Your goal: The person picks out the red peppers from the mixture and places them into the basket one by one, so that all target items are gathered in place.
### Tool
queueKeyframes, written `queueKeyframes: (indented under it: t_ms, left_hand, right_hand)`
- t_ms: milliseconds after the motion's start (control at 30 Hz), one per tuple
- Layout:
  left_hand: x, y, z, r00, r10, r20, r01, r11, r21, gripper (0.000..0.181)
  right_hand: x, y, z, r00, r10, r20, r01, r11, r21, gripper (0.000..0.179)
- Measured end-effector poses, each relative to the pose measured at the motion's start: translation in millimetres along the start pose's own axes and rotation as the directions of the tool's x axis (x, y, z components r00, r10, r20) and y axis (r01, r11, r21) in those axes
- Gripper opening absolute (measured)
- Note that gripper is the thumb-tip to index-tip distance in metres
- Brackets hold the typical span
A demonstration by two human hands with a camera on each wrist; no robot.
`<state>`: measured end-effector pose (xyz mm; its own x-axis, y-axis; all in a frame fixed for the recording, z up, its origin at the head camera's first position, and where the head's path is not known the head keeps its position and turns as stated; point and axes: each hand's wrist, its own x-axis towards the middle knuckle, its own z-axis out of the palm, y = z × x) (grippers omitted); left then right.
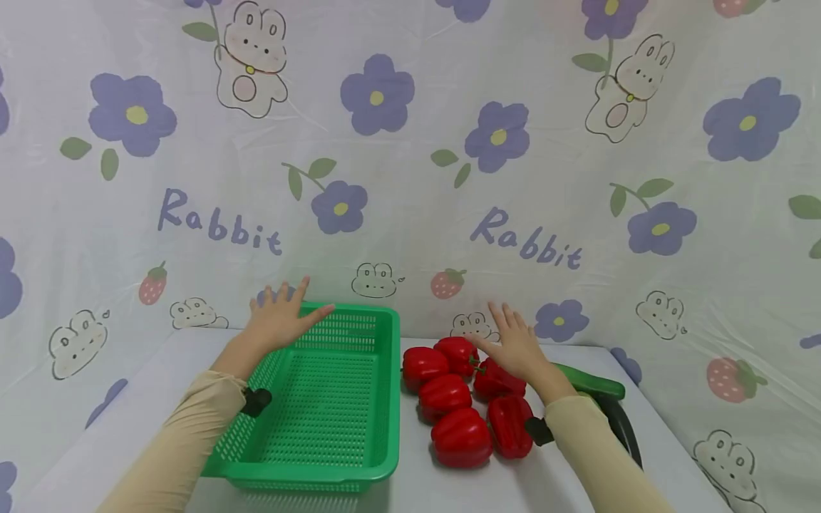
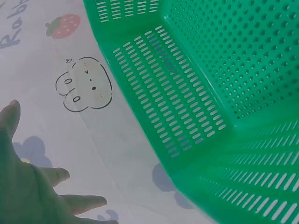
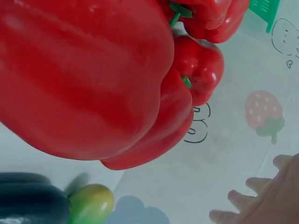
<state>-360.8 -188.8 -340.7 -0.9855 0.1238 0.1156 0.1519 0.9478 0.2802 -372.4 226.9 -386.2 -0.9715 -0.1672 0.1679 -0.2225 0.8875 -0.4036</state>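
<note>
Neither grip holds anything: left hand [image 1: 277,319], fingers spread, hovers by the far left part of the green rectangular perforated plastic basket [image 1: 393,399]; right hand [image 1: 513,349], fingers spread too, hovers at the far right side of the six visible glossy red bell peppers [image 1: 449,397]. Peppers sit bunched on the white table [image 1: 500,491], just right of the basket. Step in hand reads as hands poised, no contact. For a good pick I'd start with an outer pepper on the near side: wrap the body, not the green stem, since the skin looks slick, and lift straight up so neighbours don't roll. Watch the small black wrist unit [image 1: 539,431] on the right; it looks close to the near right pepper. Edges: basket reaches near the table's far edge, white printed sheet [image 1: 417,178] right behind, so little room there. Long smooth green vegetable [image 1: 596,382] and dark curved vegetable [image 1: 622,426] lie toward the right edge by the right forearm; keep the forearm high. Best room: bare strip between basket and peppers, widening toward the near edge, which is out of view.
</note>
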Motion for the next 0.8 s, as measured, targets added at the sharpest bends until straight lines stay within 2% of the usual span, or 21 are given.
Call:
queueKeyframes:
  t_ms: [300, 567, 800]
  left_hand:
    - [-9.9, -6.7, -8.1, 1.0, 0.012, -0.007, -0.013, 0.996, -0.092, 0.095]
    - [-21.5, -16.2, -15.4, 0.999, 0.036, -0.015, -0.038, 0.989, -0.146, 0.098]
    - [-30.4, -25.0, -18.4, 0.998, 0.06, -0.024, -0.063, 0.982, -0.177, 0.097]
  right_hand:
    - [-14.4, -1, -1, 0.999, 0.028, 0.038, -0.033, 0.99, 0.135, 0.097]
    - [-29.5, 2, 1, 0.999, 0.021, 0.043, -0.031, 0.967, 0.254, 0.101]
    - [-45.6, 6, 4, 0.998, 0.056, 0.042, -0.066, 0.949, 0.31, 0.097]
